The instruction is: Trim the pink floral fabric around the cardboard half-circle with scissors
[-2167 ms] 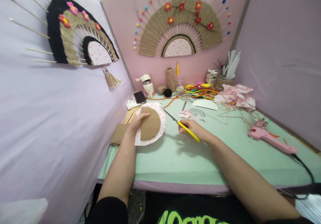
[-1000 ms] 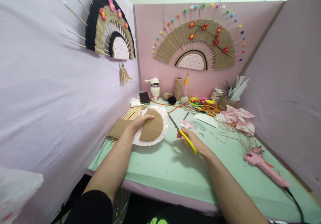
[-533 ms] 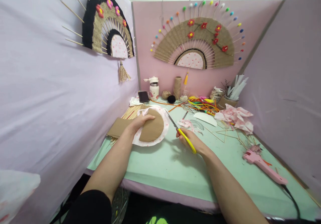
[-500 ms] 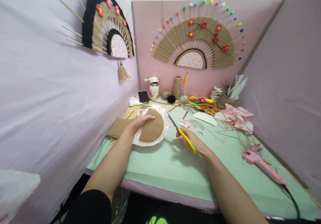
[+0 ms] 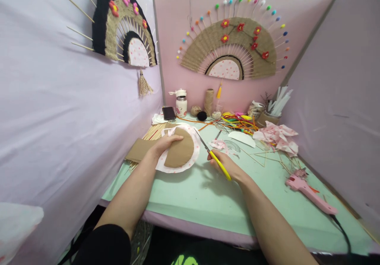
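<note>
Yellow-handled scissors at the rim of pink-spotted fabric

Brown cardboard, cut roughly half-round, lies on the pink-spotted white fabric [image 5: 196, 148], which shows as a border along its curved side. The left hand [image 5: 164, 144] grips this cardboard piece [image 5: 181, 151] and the fabric together, thumb pressed on top; its other fingers are mostly hidden. Both are held above the left part of the green-covered table [image 5: 202, 205]. The right hand [image 5: 222, 162] is closed around the handles of the scissors [image 5: 219, 164], whose blades point far and left, with the tips at the fabric's far right edge. Whether any fabric sits between the blades cannot be told.

Left of the held work, a flat cardboard sheet [image 5: 138, 150] lies over a bundle of thin wooden sticks [image 5: 152, 133]. Just right of the scissors' blades are a fabric scrap [image 5: 218, 143] and a clear protractor [image 5: 233, 145], with a white half-round card [image 5: 242, 139] farther right. Along the far side stand a white bottle [image 5: 181, 105] and a spool of twine [image 5: 209, 101], with a black yarn ball [image 5: 202, 116] near the spool. Crumpled pink-and-white fabric [image 5: 277, 136] lies at the far right, and a pink glue gun [image 5: 311, 193] rests nearer, by the right edge. A woven fan [image 5: 263, 65] with red flowers hangs on the far pink wall.
</note>
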### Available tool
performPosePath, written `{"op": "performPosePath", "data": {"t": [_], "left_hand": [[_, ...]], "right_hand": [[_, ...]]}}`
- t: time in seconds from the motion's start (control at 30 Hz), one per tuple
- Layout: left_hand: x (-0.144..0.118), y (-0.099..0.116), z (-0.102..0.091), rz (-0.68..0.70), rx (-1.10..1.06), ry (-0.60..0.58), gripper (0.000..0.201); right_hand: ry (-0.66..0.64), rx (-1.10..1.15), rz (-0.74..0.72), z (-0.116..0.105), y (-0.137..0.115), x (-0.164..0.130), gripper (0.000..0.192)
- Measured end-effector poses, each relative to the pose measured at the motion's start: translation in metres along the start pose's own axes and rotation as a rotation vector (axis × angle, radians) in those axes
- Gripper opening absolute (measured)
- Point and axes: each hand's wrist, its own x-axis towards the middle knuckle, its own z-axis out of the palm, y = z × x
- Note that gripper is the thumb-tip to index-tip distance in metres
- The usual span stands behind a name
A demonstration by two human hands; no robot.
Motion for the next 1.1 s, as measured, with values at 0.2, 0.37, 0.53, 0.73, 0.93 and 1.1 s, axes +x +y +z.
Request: {"op": "performPosePath", "data": {"t": [0.2, 0.37, 0.53, 0.73, 0.93, 1.1], "left_hand": [[-0.0017, 0.0003, 0.0022, -0.003, -0.023, -0.018, 0.036], [-0.0019, 0.0006, 0.0032, -0.003, -0.026, -0.025, 0.036], [-0.0001, 0.0006, 0.0027, 0.018, 0.038, -0.004, 0.036], [0.0008, 0.0002, 0.0021, 0.020, 0.053, 0.006, 0.035], [0.0018, -0.0007, 0.0008, 0.036, 0.037, -0.001, 0.036], [0.0007, 0.0003, 0.0017, 0.026, 0.032, -0.006, 0.035]], "right_hand": [[0.008, -0.007, 0.000, 0.0000, 0.0010, 0.0007, 0.019], [0.013, 0.004, 0.003, -0.0001, 0.0002, 0.0006, 0.019], [0.024, 0.033, 0.034, 0.0001, -0.0015, 0.0007, 0.019], [0.040, 0.045, 0.047, 0.0000, -0.0007, 0.0010, 0.020], [0.049, 0.054, 0.067, 0.0003, 0.0009, 0.0019, 0.023], [0.046, 0.048, 0.074, 0.0007, 0.0025, 0.0025, 0.025]]}}
